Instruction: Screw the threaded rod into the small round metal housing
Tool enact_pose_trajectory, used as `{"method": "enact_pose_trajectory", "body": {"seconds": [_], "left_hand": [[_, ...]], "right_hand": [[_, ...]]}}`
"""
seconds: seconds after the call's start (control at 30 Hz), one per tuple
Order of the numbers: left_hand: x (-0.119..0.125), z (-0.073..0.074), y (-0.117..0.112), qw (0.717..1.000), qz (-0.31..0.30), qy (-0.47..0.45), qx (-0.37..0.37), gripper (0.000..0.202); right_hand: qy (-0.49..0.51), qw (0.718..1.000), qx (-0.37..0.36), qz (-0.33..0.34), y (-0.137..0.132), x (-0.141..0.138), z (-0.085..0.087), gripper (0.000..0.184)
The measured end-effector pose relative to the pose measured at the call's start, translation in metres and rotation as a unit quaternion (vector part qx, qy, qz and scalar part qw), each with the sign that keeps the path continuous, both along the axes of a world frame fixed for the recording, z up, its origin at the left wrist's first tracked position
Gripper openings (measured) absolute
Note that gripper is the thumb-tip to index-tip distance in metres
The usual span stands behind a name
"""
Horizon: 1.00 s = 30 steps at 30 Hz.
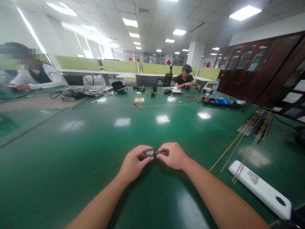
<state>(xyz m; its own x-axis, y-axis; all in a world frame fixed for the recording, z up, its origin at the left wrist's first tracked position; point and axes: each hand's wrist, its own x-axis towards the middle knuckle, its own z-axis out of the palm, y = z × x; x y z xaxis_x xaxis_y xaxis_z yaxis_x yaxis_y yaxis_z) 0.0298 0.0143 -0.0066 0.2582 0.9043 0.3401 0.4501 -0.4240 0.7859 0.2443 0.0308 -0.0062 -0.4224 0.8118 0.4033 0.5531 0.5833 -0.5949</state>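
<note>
My left hand (133, 163) and my right hand (173, 155) meet just above the green table (95, 143), near its front middle. Between them is a small silver cylindrical part (149, 153) with a darker piece (160, 153) sticking out to the right. The left fingers pinch the silver end, while the right fingers close around the dark end. Both hands are curled shut on this small object; what it is exactly I cannot make out.
Thin brass rods (240, 143) and a long white flat tool (260, 189) lie at the right. A red screwdriver (136, 104), cables and small gear are scattered at the far side. One person (184, 79) sits at the far end, another (28, 74) at the left. Dark cabinets (262, 68) line the right wall.
</note>
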Motion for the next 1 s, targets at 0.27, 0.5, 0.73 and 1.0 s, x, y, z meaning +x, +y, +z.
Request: {"method": "enact_pose_trajectory", "body": {"seconds": [0.27,0.5,0.73,1.0], "left_hand": [[-0.0013,-0.002,0.0009,1.0,0.003,0.001,0.004,0.025],[-0.0021,-0.0005,0.0002,1.0,0.007,0.009,0.015,0.026],[-0.0008,0.0016,0.0006,1.0,0.005,0.009,0.029,0.026],[-0.0016,-0.0004,0.0013,1.0,0.006,0.008,0.028,0.026]], "right_hand": [[0.005,1.0,0.001,-0.005,-0.0019,-0.0003,0.0013,0.009],[0.003,1.0,-0.003,-0.003,-0.0024,0.0003,0.0036,0.009],[0.001,1.0,0.002,-0.002,-0.0031,0.0018,0.0039,0.01],[-0.001,1.0,0.009,0.0,-0.0016,0.0021,0.0031,0.01]]}}
